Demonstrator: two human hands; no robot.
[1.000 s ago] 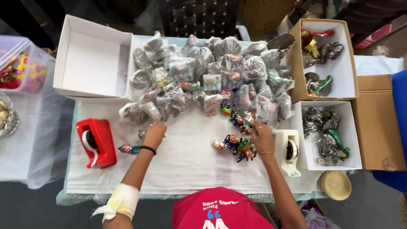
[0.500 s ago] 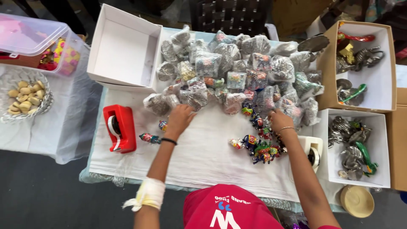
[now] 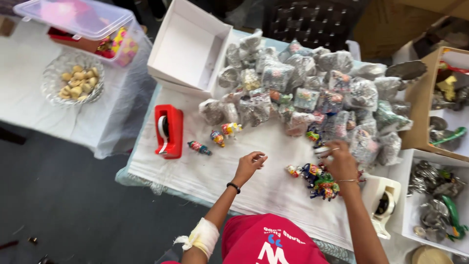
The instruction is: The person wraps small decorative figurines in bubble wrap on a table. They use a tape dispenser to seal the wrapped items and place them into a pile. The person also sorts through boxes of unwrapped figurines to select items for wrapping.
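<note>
Fingers of the left hand [image 3: 250,164] are curled loosely above the white cloth [image 3: 205,171]; nothing held is seen. Right hand [image 3: 338,161] fingertips are pressed among small colourful figurines [image 3: 317,180].

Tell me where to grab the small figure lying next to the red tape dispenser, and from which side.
Take the small figure across its narrow middle, coming straight down from above. It lies flat on the white cloth, long and thin, clear of the red tape dispenser and the other figures, so both long sides look free for fingertips. The left hand is nearest.
</note>
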